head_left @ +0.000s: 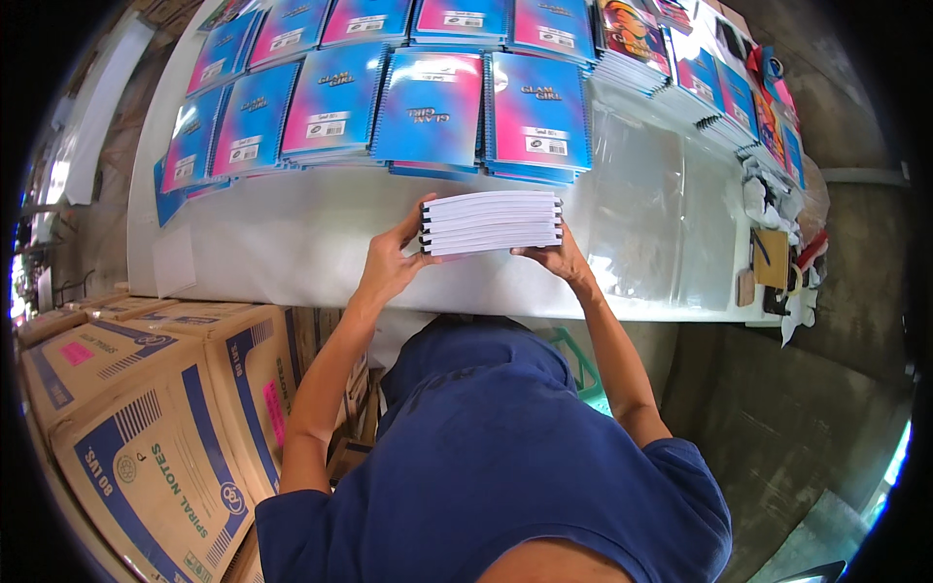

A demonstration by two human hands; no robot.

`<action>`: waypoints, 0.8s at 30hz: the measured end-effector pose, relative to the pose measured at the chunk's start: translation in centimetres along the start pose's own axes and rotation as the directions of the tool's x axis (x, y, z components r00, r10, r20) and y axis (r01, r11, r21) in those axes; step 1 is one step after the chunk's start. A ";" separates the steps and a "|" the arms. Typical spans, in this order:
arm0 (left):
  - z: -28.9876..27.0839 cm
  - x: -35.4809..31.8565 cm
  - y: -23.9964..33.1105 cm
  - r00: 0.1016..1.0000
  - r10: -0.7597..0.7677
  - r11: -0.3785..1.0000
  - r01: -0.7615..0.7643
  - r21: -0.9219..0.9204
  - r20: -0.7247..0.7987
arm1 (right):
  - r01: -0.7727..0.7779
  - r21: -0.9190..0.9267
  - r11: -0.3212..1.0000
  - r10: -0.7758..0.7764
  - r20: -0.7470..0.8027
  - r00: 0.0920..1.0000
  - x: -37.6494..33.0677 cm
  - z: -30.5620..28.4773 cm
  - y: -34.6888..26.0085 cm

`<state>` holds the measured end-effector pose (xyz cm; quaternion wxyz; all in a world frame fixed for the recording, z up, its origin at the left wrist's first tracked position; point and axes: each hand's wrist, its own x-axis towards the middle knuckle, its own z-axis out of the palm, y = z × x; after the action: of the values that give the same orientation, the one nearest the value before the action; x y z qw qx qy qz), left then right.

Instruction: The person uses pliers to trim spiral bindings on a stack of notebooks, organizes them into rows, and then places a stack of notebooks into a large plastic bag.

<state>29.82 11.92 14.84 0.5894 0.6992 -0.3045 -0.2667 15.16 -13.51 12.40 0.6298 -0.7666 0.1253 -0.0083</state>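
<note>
My left hand [389, 260] and right hand [556, 258] clamp 1 squared stack of notebooks [492, 222]; laid-out stacks [428, 107] lie far, plastic sleeves [646, 209] right look unused.

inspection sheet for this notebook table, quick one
surface: white table, bare in front, clear plastic sheets at right
job's things: stack of spiral notebooks held on edge, page edges facing the camera
clutter: rows of pink-and-blue notebooks along the far side; small items at the right end
grippers: left hand and right hand clasp the stack's ends
cables: nothing seen
surroundings: cardboard boxes at left, concrete floor
</note>
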 end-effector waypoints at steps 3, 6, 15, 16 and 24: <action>0.0 -0.1 -0.7 0.998 0.027 0.996 -0.021 0.087 -0.064 | -0.079 0.061 0.995 0.077 0.020 0.997 0.1 -0.1 -0.1; 0.3 -0.3 0.5 0.995 -0.010 0.990 0.024 0.137 -0.099 | -0.017 -0.037 0.999 0.018 0.038 0.999 0.3 0.0 -1.6; -0.3 -1.3 -2.0 0.999 0.001 0.973 0.009 0.229 -0.043 | 0.222 0.007 0.975 -0.220 -0.115 0.969 -1.3 1.6 0.4; -0.1 -1.5 -2.6 0.998 -0.033 0.990 0.040 0.138 -0.050 | 0.110 0.102 0.989 -0.105 -0.057 0.993 -1.1 0.5 -0.9; 10.8 6.6 6.9 0.988 0.066 0.997 -0.060 -0.047 0.140 | -0.107 0.307 0.946 0.204 -0.303 0.931 -7.7 -11.8 -5.0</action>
<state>25.63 -0.95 19.80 0.5891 0.6558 -0.3619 -0.3032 6.63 -22.40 20.78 0.7023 -0.6429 0.2874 -0.1043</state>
